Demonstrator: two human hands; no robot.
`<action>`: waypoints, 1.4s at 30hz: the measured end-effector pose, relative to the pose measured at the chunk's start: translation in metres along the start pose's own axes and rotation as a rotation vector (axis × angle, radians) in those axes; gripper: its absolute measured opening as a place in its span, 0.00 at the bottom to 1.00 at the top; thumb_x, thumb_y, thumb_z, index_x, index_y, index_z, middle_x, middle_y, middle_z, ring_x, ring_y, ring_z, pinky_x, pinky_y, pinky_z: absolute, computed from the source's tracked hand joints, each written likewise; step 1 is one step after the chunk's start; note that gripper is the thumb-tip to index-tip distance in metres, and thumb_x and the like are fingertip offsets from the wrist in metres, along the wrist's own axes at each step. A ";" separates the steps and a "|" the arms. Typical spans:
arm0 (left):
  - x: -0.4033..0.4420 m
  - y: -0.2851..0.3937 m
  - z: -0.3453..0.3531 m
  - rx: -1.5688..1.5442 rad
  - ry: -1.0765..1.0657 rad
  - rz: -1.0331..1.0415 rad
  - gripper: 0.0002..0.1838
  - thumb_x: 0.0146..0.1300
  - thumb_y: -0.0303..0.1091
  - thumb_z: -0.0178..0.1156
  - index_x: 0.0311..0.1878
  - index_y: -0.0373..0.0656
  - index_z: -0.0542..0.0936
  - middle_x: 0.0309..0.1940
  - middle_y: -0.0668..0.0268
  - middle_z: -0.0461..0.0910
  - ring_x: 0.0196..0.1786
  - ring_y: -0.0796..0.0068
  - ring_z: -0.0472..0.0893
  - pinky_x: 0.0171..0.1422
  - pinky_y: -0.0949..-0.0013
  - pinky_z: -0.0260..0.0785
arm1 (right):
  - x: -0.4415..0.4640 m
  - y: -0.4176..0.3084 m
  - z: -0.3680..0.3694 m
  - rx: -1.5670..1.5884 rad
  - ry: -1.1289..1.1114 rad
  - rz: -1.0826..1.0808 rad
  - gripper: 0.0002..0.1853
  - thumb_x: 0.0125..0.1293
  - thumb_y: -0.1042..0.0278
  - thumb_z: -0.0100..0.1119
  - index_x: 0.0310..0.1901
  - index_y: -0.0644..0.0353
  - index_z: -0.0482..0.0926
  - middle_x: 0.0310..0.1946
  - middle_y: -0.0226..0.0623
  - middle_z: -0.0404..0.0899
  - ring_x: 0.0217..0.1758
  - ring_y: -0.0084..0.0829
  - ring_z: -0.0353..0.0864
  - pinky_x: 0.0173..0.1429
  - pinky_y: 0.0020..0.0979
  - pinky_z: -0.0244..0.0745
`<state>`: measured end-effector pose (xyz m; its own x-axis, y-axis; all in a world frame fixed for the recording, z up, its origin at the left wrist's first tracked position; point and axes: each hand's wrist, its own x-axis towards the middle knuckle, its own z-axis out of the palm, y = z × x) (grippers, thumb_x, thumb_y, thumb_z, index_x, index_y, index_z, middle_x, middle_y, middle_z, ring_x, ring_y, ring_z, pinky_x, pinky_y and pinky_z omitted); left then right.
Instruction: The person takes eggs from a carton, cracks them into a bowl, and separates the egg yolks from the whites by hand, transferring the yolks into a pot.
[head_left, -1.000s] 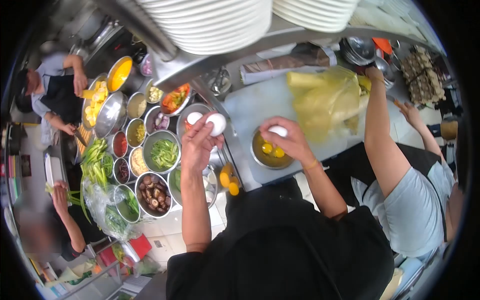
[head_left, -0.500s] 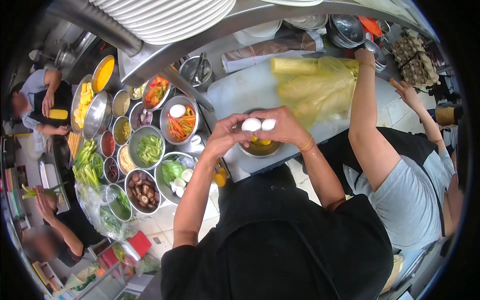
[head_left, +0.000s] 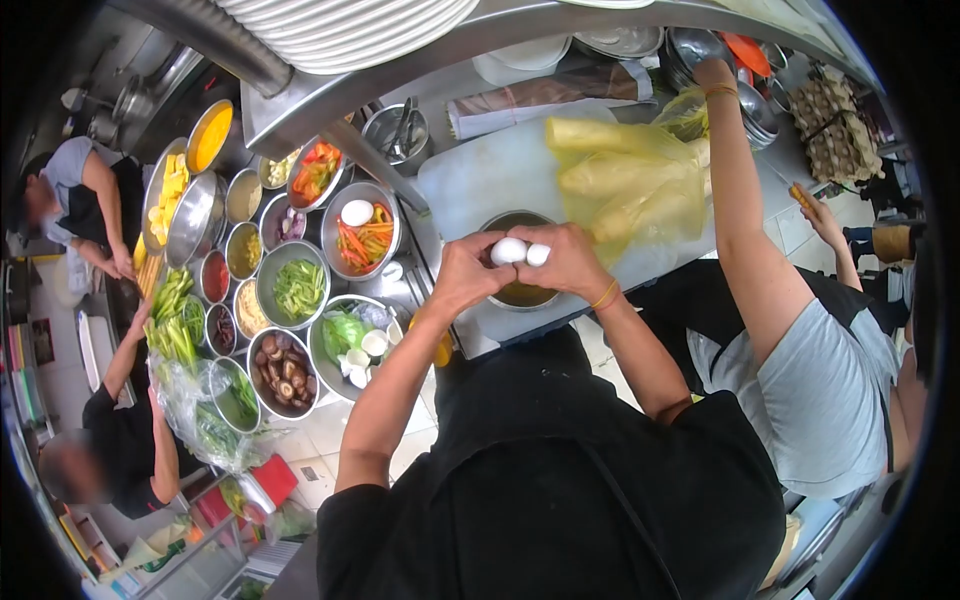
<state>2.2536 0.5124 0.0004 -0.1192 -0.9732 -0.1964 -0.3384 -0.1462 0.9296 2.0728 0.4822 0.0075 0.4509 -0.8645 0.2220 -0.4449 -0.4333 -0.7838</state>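
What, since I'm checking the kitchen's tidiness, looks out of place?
A white egg rests on sliced vegetables in a metal bowl left of the cutting board; seemingly whole, it looks odd among cut food.

Your eggs (head_left: 509,251): plain white. Your wristband (head_left: 606,293): yellow. Your top (head_left: 560,480): black. Your cutting board (head_left: 475,195): pale bluish white. Bag (head_left: 635,185): yellow. Mushrooms (head_left: 286,372): brown, lighter patches. Chopped greens (head_left: 298,288): bright green. Vegetable strips (head_left: 365,243): orange, some red. Plates (head_left: 370,35): white. Co-worker's shirt (head_left: 830,400): light grey.
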 end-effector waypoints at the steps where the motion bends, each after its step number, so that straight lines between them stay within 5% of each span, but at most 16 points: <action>1: 0.000 0.001 0.000 0.020 0.000 0.007 0.21 0.47 0.27 0.66 0.48 0.32 0.82 0.33 0.65 0.84 0.33 0.84 0.79 0.39 0.77 0.73 | 0.000 0.002 0.002 -0.010 0.002 -0.009 0.17 0.44 0.61 0.67 0.39 0.52 0.84 0.28 0.42 0.82 0.31 0.47 0.81 0.37 0.39 0.77; 24: 0.000 0.004 -0.005 0.162 0.044 0.189 0.23 0.42 0.27 0.63 0.47 0.35 0.83 0.34 0.57 0.83 0.30 0.70 0.81 0.37 0.71 0.73 | -0.007 0.005 0.005 0.087 0.018 0.056 0.18 0.45 0.70 0.64 0.43 0.56 0.83 0.35 0.42 0.83 0.35 0.44 0.82 0.41 0.34 0.78; 30: -0.008 0.008 -0.003 0.530 0.159 0.456 0.26 0.42 0.25 0.61 0.50 0.36 0.81 0.42 0.53 0.80 0.37 0.54 0.82 0.41 0.63 0.77 | -0.008 0.003 -0.014 -0.242 -0.013 0.034 0.20 0.44 0.69 0.63 0.44 0.53 0.83 0.39 0.39 0.84 0.40 0.43 0.83 0.43 0.37 0.79; 36: -0.018 0.018 0.000 0.646 0.229 0.393 0.28 0.43 0.27 0.63 0.53 0.37 0.79 0.44 0.54 0.80 0.36 0.56 0.82 0.41 0.60 0.77 | -0.011 -0.007 -0.025 -0.235 0.111 0.202 0.18 0.49 0.71 0.65 0.45 0.56 0.83 0.38 0.39 0.84 0.36 0.39 0.84 0.42 0.32 0.78; 39: -0.019 0.023 -0.006 0.285 0.234 0.177 0.25 0.47 0.26 0.64 0.53 0.35 0.78 0.42 0.55 0.82 0.35 0.63 0.82 0.39 0.65 0.77 | -0.010 0.000 -0.014 0.240 0.200 0.343 0.17 0.52 0.69 0.69 0.45 0.60 0.81 0.35 0.34 0.84 0.31 0.30 0.83 0.35 0.28 0.76; 42: -0.021 0.006 -0.017 -0.457 0.177 -0.106 0.19 0.54 0.25 0.62 0.50 0.32 0.77 0.40 0.55 0.82 0.34 0.68 0.82 0.36 0.69 0.76 | -0.010 -0.006 -0.014 0.680 0.168 0.594 0.18 0.53 0.68 0.73 0.45 0.63 0.80 0.34 0.30 0.83 0.29 0.22 0.80 0.33 0.23 0.75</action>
<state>2.2705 0.5286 0.0150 0.0669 -0.9583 -0.2778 0.1084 -0.2698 0.9568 2.0607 0.4897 0.0184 0.1518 -0.9459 -0.2869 0.0075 0.2913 -0.9566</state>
